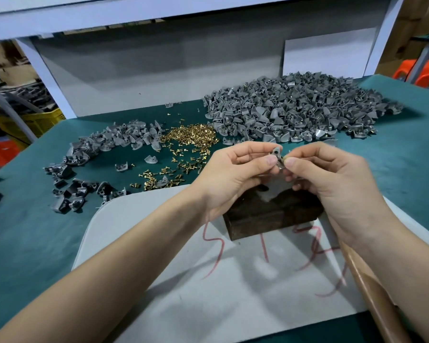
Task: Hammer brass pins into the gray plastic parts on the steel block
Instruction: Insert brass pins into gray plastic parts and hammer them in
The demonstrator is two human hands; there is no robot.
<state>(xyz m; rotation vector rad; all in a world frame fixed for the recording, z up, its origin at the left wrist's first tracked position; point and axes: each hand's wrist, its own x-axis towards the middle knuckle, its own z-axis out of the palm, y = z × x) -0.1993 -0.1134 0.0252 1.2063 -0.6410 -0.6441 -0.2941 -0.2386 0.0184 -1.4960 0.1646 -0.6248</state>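
The green table mat carries everything within arm's reach. The big heap of gray parts lies far right, and some pieces in it seem to show brass, so it is probably the finished stock. A pale board sits nearest the person, likely as a firm, clean base for striking. A thinner heap curves along the far left, and the loose brass pins are scattered in the middle between the two heaps, handy for either hand. The dark steel block stands on the far part of the board as the anvil, with nothing visible on its bare patch. A tan wooden handle runs along the near right; it is probably the hammer's, though the head is out of view. Just above the block, the left hand pinches one gray plastic part between thumb and fingers. The right hand pinches what looks like a brass pin against it, apparently seating the pin before hammering. Red strokes are scrawled on the board, but I cannot read them as words, and no brand or label shows.
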